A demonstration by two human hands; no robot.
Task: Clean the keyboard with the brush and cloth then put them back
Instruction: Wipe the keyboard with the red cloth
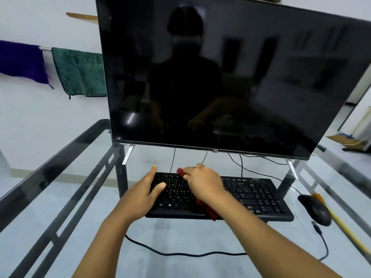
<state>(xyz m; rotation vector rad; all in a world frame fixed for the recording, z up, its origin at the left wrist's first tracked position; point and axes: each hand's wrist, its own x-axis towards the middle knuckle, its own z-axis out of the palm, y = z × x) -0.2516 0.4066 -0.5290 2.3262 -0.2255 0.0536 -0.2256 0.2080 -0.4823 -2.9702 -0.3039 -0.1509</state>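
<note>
Your two hands are both on the one black keyboard (pixel 251 195), which lies flat at the centre of the glass worktop (pixel 60 197).

1. Left hand (pixel 144 194): it rests on the keyboard's left end, at 9 o'clock from the right hand. Its fingers are spread and extended, gripping nothing; the thumb lies on the keys and the index points to 12 o'clock.
2. Right hand (pixel 204 184): it sits over the middle of the keyboard. Its fingers are closed on one red cloth (pixel 208 210). A corner of the cloth shows past the fingertips at 11 o'clock, and the rest trails under the wrist toward 6 o'clock, reaching the keyboard's front edge.
3. One brush (pixel 341 223) with a yellow handle lies on the worktop at 3 o'clock from the keyboard, partly behind one black mouse (pixel 316 209). Neither hand touches it.
4. One dark monitor (pixel 220 77) stands on two silver feet at 12 o'clock from the keyboard.
5. One loose black cable (pixel 180 254) runs across the worktop at 6 o'clock from the keyboard.
6. Two cloths hang on a wall rail at 10 o'clock: one purple towel (pixel 22 61) and one green towel (pixel 80 73).
</note>
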